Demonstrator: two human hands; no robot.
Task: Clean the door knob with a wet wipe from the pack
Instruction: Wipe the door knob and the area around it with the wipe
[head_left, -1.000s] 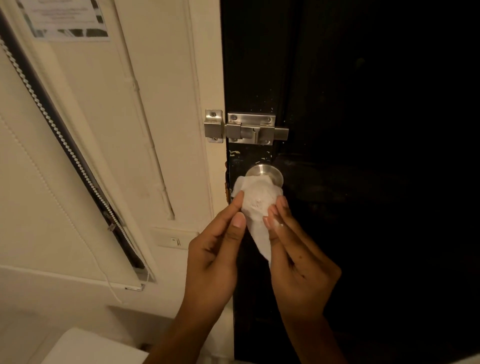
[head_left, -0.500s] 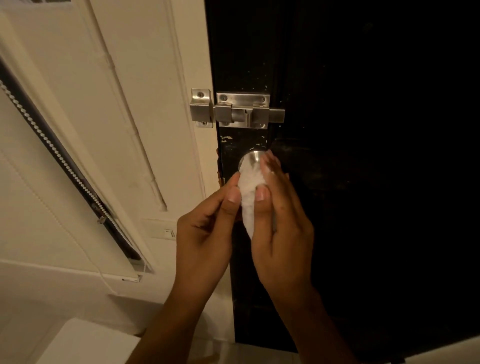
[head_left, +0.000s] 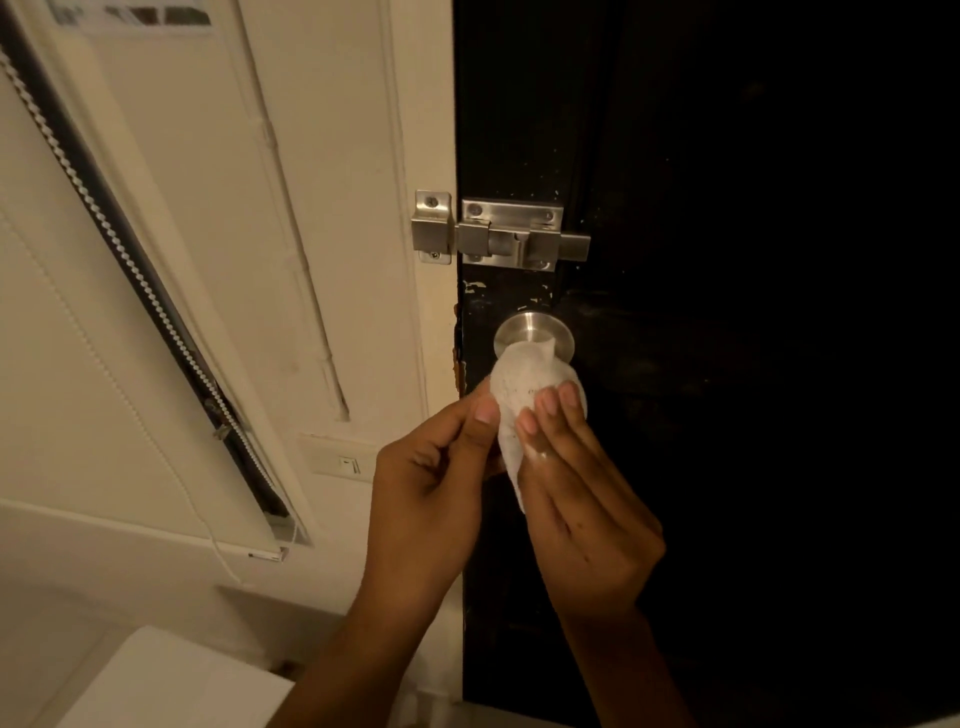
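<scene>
Far left in my head view I see a window blind (head_left: 62, 322) hanging at a slant, its beaded chain (head_left: 130, 260) running down along a dark strip. Right of it is the cream wall with a raised conduit (head_left: 291, 234) running down it, and lower down a pale light switch (head_left: 347, 464). At the bottom left corner sits a white block (head_left: 171, 680); I cannot tell what it is.

My left hand (head_left: 431, 499) comes up from below, its grip closed on the wet wipe (head_left: 524, 395): thumb and forefinger pinch the wipe's left edge, the other fingers curled loosely into the palm. The wipe is bunched into a white wad with faint grey specks, draped over the lower front of the door knob (head_left: 534, 332), and a tail of it hangs down between my two hands. The knob is brushed metal; only its upper rim shows above the wipe.

Above the knob a steel slide bolt (head_left: 511, 241) spans from the cream door frame (head_left: 415, 156) onto the black door (head_left: 727, 312).

My right hand (head_left: 587, 499) presses the wipe from the right, fingers fairly straight, fingertips (head_left: 549, 400) lying on the wad, the thumb against the tail.
</scene>
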